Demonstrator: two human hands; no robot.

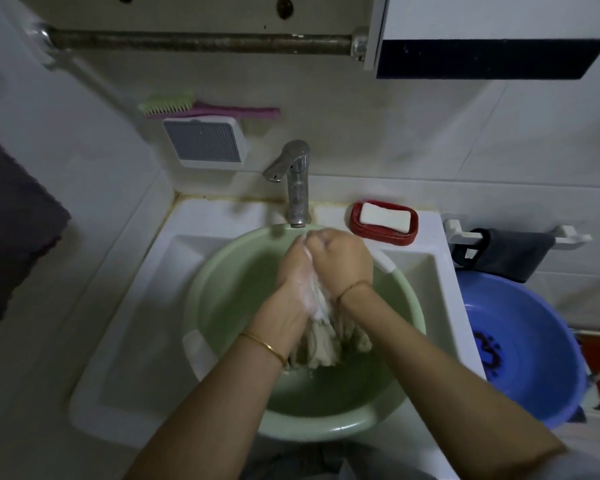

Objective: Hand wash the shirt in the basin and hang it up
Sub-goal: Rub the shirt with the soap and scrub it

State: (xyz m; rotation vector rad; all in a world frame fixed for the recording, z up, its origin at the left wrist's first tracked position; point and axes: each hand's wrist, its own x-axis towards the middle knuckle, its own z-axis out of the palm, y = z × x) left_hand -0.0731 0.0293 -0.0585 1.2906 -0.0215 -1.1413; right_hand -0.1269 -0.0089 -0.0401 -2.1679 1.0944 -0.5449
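A pale green basin (222, 285) sits in the white sink and holds water. Over its middle a bunched, wet, off-white shirt (321, 336) hangs from both hands, its lower end dipping toward the water. My left hand (297, 275) grips the upper part of the shirt, with soap foam on its fingers. My right hand (340, 259) is curled round the same bunch, pressed against the left hand just below the tap. Most of the shirt's top is hidden between the two hands.
A chrome tap (297, 181) stands behind the basin. A red soap dish with a white bar (383, 220) rests on the sink ledge at right. A blue basin (523, 344) lies low at right. A brush (174, 103) and a rail (201, 41) are on the wall.
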